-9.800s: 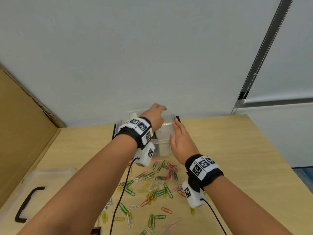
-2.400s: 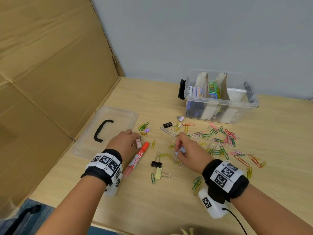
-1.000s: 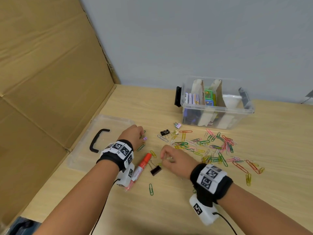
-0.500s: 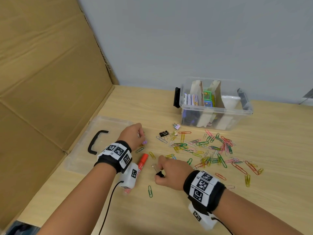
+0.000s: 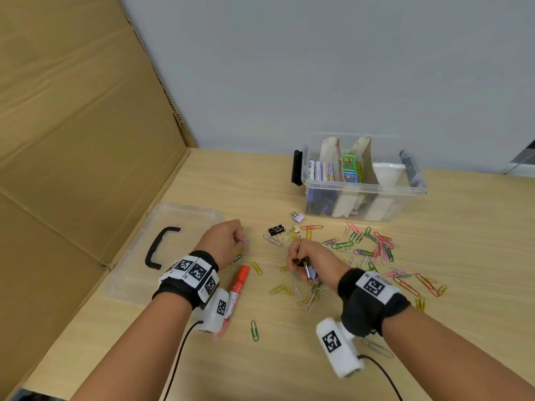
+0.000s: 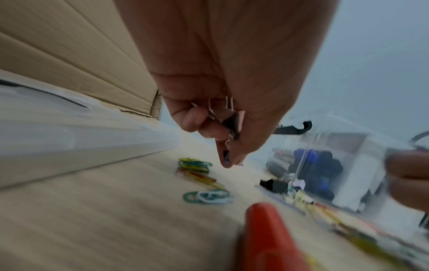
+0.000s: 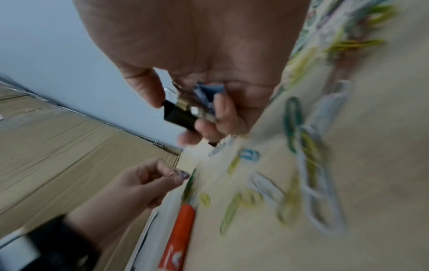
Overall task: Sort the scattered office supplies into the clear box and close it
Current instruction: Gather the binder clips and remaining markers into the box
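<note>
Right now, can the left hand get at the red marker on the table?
Probably not without letting go: the left hand already pinches small binder clips. The red marker lies uncovered beside that wrist, so the path itself looks free.

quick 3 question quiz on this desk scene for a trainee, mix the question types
1. True or false: the lid is on the box.
2. What does the right hand hold? A) marker B) binder clips C) lid
3. Fill in: the red marker lies by the ___ wrist.

Key: 1 false, it lies flat on the table. 2 B, binder clips. 3 left; the left hand pinches a small clip.
</note>
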The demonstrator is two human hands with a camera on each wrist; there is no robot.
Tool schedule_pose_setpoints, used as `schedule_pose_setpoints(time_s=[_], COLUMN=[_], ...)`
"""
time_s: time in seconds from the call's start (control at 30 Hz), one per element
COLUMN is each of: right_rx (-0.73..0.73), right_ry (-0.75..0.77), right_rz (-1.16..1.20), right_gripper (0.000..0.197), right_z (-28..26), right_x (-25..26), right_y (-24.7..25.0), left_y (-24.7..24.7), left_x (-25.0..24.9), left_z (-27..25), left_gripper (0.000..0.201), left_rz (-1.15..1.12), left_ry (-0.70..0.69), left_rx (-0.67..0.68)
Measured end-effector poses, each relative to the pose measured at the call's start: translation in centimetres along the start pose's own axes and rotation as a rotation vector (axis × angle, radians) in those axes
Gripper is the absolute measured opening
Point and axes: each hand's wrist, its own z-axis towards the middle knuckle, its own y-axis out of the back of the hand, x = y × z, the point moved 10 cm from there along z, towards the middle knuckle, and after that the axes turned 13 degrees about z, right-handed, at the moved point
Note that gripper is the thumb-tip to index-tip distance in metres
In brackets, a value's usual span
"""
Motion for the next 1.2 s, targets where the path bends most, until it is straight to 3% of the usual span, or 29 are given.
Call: schedule_pose_setpoints(time_s=[0.13, 0.23, 0.33, 0.5, 0.63, 0.7, 0.8, 0.9, 0.97, 1.13, 1.2], right_rx=[-0.259, -0.207, -0.147, -0.171, -0.236, -0.348, -0.64, -0.888, -0.939, -0.836, -0.767], right_ry=[0.282, 0.215, 0.143, 0.271, 0.528, 0.658, 0.747, 0.644, 0.561, 0.199, 0.054], right_rz=[-0.692, -1.145, -1.344, -1.255, -1.095, -0.974, -0.797, -0.769, -0.863, -0.924, -0.923], right_gripper=[0.024, 0.019, 0.026, 0.02, 0.018, 0.016, 0.014, 0.016, 0.02, 0.026, 0.04], right_z=[2.4, 5.2, 7.2, 6.5, 0.8, -2.9, -6.4, -6.1, -4.4, 1.3, 2.3], right_x=[5.5, 5.2, 3.7, 4.8, 9.5, 13.7, 20.0, 23.6, 24.5, 22.8, 21.6], right_y=[1.3, 0.1, -0.4, -0.4, 0.0, 1.9, 8.5, 15.9, 18.9, 22.4, 22.4], left_y=[2.2, 3.0, 3.4, 3.8, 3.8, 3.8, 3.9, 4.0, 3.8, 3.4, 3.3], left_x=[0.7, 0.7, 0.3, -1.0, -2.2, -2.7, -3.8, -5.3, -6.2, -7.2, -6.9], left_z=[-1.8, -3.1, -3.8, -3.9, -3.4, -3.0, -2.0, -1.2, -1.1, -1.8, -2.2], left_gripper=[0.012, 0.012, 0.008, 0.008, 0.011, 0.013, 0.017, 0.019, 0.019, 0.02, 0.019], left_rz=[-0.153, -0.209, -0.207, -0.243, -0.282, -0.274, -0.246, -0.227, -0.223, -0.208, -0.203], left_ry=[0.069, 0.06, 0.038, 0.01, -0.003, -0.016, -0.05, -0.091, -0.111, -0.155, -0.151], left_rx=[-0.141, -0.191, -0.209, -0.211, -0.2, -0.199, -0.2, -0.214, -0.212, -0.206, -0.203])
